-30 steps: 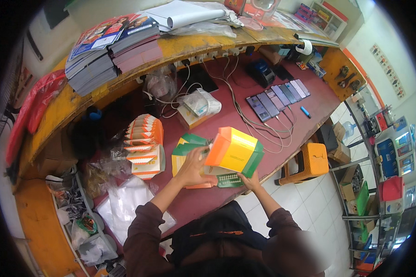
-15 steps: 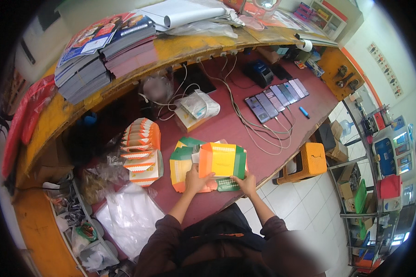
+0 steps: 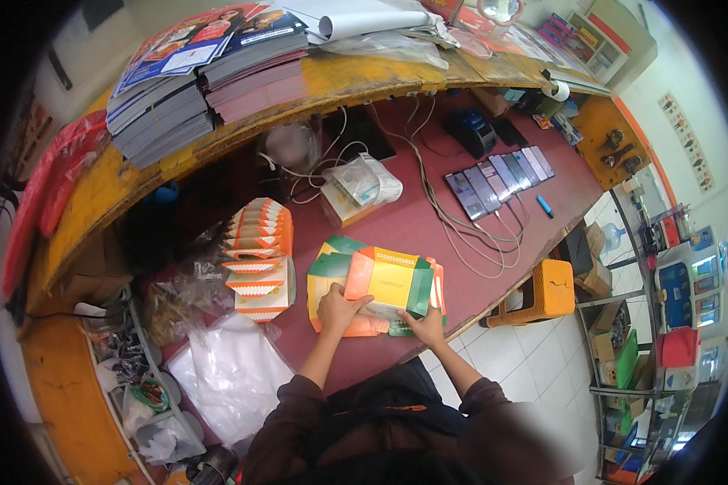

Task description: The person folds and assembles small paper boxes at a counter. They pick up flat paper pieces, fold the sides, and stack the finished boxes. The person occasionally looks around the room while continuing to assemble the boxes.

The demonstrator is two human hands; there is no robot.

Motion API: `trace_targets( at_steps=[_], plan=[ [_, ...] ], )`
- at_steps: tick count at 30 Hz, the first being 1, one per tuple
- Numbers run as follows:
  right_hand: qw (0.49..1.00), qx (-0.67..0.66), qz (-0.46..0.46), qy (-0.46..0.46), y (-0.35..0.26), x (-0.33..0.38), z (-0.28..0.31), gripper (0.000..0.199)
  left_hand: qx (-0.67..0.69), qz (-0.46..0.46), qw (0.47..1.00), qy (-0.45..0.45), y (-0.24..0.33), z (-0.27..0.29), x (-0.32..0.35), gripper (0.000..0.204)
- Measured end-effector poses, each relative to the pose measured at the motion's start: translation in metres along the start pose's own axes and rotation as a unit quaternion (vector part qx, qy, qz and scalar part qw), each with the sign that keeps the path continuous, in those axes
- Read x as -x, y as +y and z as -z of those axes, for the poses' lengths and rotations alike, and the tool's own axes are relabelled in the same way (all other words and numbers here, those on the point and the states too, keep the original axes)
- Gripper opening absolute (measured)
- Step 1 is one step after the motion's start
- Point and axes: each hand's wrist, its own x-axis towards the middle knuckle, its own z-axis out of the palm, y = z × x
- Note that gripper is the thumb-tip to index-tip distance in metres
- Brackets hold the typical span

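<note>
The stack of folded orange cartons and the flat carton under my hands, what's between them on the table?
In the head view, only bare maroon table lies between the stack of folded cartons and the flat carton; they sit close, apart.

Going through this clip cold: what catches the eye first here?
At the near edge of the dark red counter, both hands, left hand and right hand, press on a flat orange, yellow and green carton lying on more such sheets. To their left stands a stack of folded orange and white cartons. Farther right lies a row of phones on cables.
</note>
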Motion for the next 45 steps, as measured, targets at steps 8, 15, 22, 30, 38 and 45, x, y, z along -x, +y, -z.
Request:
trace_targets(
  at_steps=[8,15,22,30,38,45],
  plan=[
    [0.978,0.154,-0.139,-0.032,0.010,-0.029,-0.010,0.061,-0.155,-0.035,0.982,0.101,0.005,-0.033,-0.011,0.064],
    [0.986,0.140,-0.086,0.031,-0.010,-0.008,-0.009,0.075,-0.087,-0.095,0.980,0.151,-0.006,-0.043,-0.003,0.068],
    [0.960,0.081,0.265,0.049,-0.015,0.020,0.027,0.069,0.279,-0.078,0.953,-0.093,-0.028,-0.015,0.021,0.044],
    [0.926,0.153,0.332,-0.096,-0.001,-0.015,0.035,0.048,0.447,-0.102,0.887,-0.052,-0.011,0.007,0.023,0.034],
    [0.981,0.012,0.192,-0.007,0.054,0.007,0.019,0.035,0.079,-0.397,0.891,-0.206,-0.017,0.031,0.021,0.074],
    [0.965,0.091,0.242,-0.041,0.074,0.022,0.009,0.038,-0.069,-0.553,0.818,-0.139,-0.015,0.010,-0.024,0.047]
  ],
)
